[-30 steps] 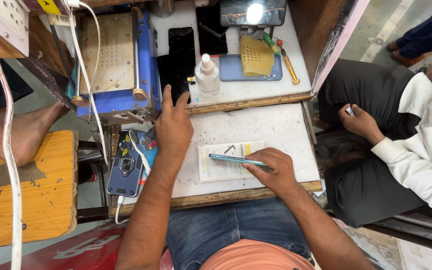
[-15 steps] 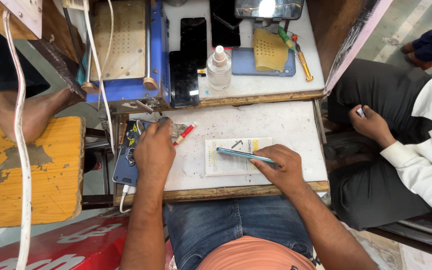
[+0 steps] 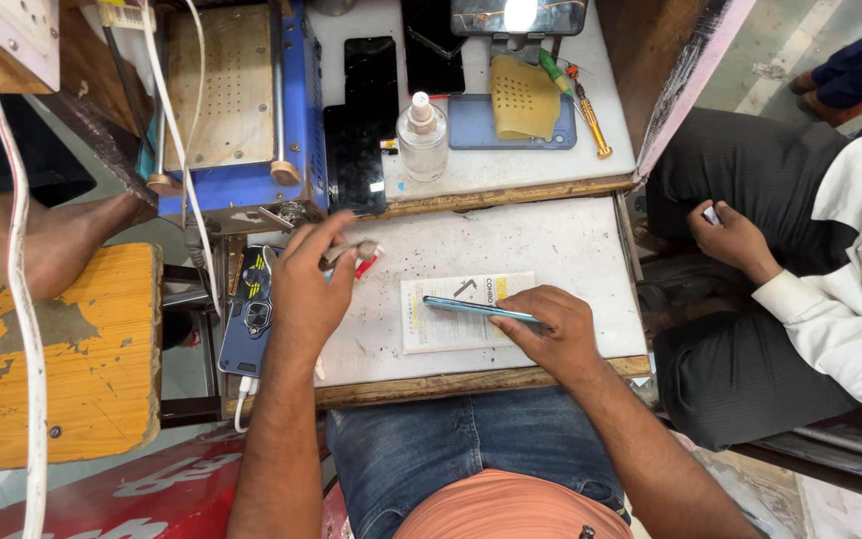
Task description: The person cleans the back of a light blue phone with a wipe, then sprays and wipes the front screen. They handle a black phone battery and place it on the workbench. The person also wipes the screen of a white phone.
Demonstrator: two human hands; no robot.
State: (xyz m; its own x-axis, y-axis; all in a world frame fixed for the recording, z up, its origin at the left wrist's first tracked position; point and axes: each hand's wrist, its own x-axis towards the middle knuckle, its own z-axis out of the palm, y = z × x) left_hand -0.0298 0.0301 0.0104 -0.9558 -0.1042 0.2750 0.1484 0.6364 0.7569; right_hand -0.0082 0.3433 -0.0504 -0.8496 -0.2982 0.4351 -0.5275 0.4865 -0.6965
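The phone stands on its edge on a white card on the counter, pinched by the right hand. The left hand, which reached far forward a second ago, is back near and now pinches a small tool.

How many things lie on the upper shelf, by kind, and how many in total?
Black screen panels: 2
Clear bottle: 1
Blue phone case: 1
Yellow cloth: 1
Screwdrivers: 2
Total: 7
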